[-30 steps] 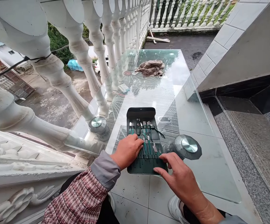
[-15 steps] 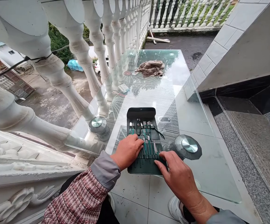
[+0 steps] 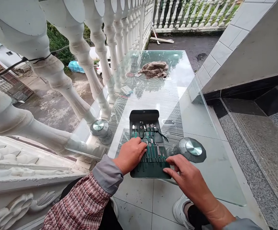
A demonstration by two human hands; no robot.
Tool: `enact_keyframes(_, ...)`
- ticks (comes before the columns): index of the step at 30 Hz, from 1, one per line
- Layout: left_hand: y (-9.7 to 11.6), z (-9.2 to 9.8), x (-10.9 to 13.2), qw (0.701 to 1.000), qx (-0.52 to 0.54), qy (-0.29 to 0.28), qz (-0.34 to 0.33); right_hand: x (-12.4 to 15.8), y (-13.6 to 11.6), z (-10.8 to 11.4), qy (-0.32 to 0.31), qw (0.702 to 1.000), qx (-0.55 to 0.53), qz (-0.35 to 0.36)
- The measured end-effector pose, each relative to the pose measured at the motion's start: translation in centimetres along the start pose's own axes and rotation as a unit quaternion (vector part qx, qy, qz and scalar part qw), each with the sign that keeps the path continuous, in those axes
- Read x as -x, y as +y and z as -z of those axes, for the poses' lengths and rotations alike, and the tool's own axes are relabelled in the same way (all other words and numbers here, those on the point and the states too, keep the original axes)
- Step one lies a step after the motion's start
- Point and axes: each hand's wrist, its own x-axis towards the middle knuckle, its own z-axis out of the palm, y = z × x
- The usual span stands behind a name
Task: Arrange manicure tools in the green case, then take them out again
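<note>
A dark green manicure kit case [image 3: 143, 115] lies unfolded on the near end of a glass table [image 3: 167, 99], with several small metal tools [image 3: 149, 134] strapped inside. My left hand [image 3: 130, 155] rests on the left side of the case, fingers curled loosely over the tools. Stretched out flat, the fingers of my right hand [image 3: 189, 177] touch the case's lower right corner. Neither hand grips anything.
A white baluster railing [image 3: 88, 57] runs along the left of the table. Round metal table fittings [image 3: 193, 148] sit at the near corners. A crumpled brown cloth [image 3: 154, 69] and a small box [image 3: 126, 90] lie farther back. A tiled wall [image 3: 237, 41] stands on the right.
My right hand has drawn back slightly toward me along the case's lower right corner. My left hand stays on the case.
</note>
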Motion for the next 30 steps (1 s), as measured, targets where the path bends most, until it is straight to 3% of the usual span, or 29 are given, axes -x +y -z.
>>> enact_keyframes(6, 0.0, 0.0, 0.1, 1.0, -0.002, 0.004, -0.009, 0.2, 0.6, 1.3, -0.092, 0.994, -0.063, 0.002)
enact_keyframes(23, 0.1, -0.2, 0.1, 1.0, -0.005, 0.013, 0.005, -0.8, 1.2, 1.4, -0.105, 0.989, -0.088, -0.048)
enact_keyframes(27, 0.2, -0.2, 0.5, 0.997, -0.016, 0.074, -0.021, -1.1, 1.0, 1.4, -0.107, 0.99, -0.082, -0.033)
enact_keyframes(30, 1.1, -0.3, 1.4, 0.986, -0.041, 0.131, -0.097, -1.1, 0.9, 1.3, -0.111, 0.99, -0.077, -0.04)
